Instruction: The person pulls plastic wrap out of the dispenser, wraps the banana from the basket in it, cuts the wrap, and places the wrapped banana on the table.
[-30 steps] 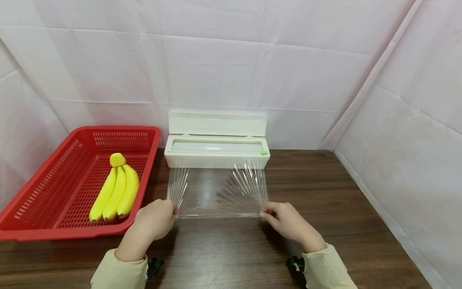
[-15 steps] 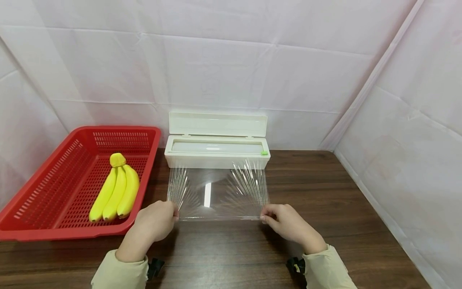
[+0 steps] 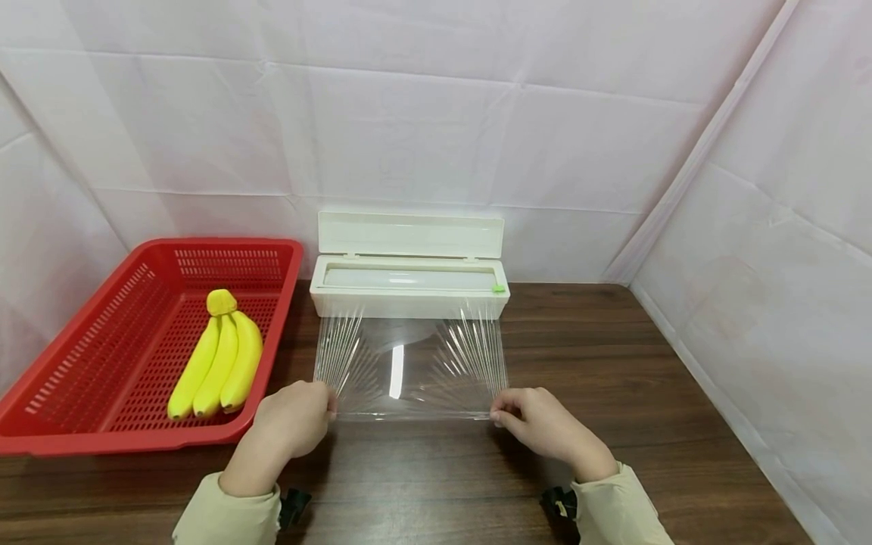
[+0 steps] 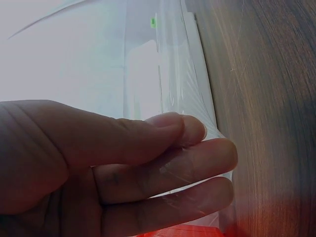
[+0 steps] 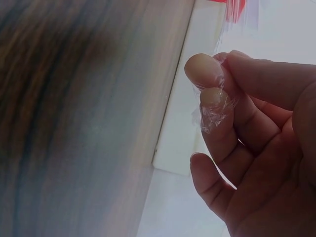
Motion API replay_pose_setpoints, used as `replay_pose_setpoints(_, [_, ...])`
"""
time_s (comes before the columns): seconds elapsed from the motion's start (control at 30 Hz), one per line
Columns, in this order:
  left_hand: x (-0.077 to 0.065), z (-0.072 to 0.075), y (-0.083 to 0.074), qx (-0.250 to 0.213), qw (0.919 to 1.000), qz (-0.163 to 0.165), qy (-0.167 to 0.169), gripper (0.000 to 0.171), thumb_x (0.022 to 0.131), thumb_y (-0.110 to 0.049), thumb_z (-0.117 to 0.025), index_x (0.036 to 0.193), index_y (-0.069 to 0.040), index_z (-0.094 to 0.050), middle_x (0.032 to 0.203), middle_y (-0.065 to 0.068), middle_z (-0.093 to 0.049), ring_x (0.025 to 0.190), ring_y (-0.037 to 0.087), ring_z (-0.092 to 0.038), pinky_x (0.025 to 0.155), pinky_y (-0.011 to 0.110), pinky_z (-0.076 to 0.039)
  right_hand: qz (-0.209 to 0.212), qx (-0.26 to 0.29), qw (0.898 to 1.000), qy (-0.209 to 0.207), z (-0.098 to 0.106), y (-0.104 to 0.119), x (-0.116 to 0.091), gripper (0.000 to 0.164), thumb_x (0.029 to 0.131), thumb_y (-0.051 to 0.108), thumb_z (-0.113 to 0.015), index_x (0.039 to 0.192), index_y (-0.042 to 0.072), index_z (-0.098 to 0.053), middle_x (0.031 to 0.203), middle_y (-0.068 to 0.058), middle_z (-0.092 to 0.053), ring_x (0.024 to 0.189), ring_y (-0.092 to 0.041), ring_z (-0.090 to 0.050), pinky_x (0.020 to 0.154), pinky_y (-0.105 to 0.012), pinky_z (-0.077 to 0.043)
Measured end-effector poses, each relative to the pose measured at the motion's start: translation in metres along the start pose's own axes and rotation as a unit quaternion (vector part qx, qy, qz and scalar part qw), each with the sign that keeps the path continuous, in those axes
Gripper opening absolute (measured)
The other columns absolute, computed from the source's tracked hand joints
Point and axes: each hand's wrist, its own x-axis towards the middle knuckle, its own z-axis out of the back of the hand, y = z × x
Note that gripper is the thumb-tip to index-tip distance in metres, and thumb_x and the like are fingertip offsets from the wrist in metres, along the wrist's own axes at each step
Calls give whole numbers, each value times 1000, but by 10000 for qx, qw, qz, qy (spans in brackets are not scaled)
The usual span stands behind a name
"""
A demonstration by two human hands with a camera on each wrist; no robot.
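Clear plastic wrap [image 3: 422,371] stretches from a white dispenser box [image 3: 409,305] toward the person, with gathered pleats along both sides. My left hand [image 3: 297,418] pinches its near left corner between thumb and index finger; in the left wrist view the film clings to the other fingers [image 4: 197,163]. At the near right corner my right hand [image 3: 541,424] pinches the film, and a crumpled bit of it sticks around the fingertips [image 5: 215,98]. The box's lid [image 3: 411,234] stands raised at the back, and the roll [image 3: 409,278] shows inside. A small green piece [image 3: 499,288] sits at the box's right end.
Left of the box, a red plastic basket [image 3: 136,443] holds a bunch of yellow bananas [image 3: 221,363]. Its right rim comes close to the left hand. White sheeting [image 3: 422,136] hangs behind and at both sides of the dark wooden table [image 3: 647,409].
The near edge of the plastic wrap has come slightly closer to the person, with both hands keeping their pinch and shifting barely. The box and bananas stay put.
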Motion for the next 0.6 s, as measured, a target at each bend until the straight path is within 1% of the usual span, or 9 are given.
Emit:
replay_pose_setpoints(0.33, [-1,1,-1,12,9999,44,146,8,84,-13,-65,76,-15,-64,70,1,-59,65,16,-53,53,34,-43,-86,180,9995,225,0,1,-1,9,91,16,-60,84,14,-66,71,5,-63,57,2,-46,55,-20,-42])
replay_pose_setpoints(0.6, [-1,1,-1,78,9999,37,148,9,84,-14,-65,74,-15,-65,70,1,-60,64,16,-54,53,35,-44,-25,141,9996,238,-1,1,-2,12,90,11,-60,80,16,-65,70,6,-63,59,3,-46,56,-19,-41])
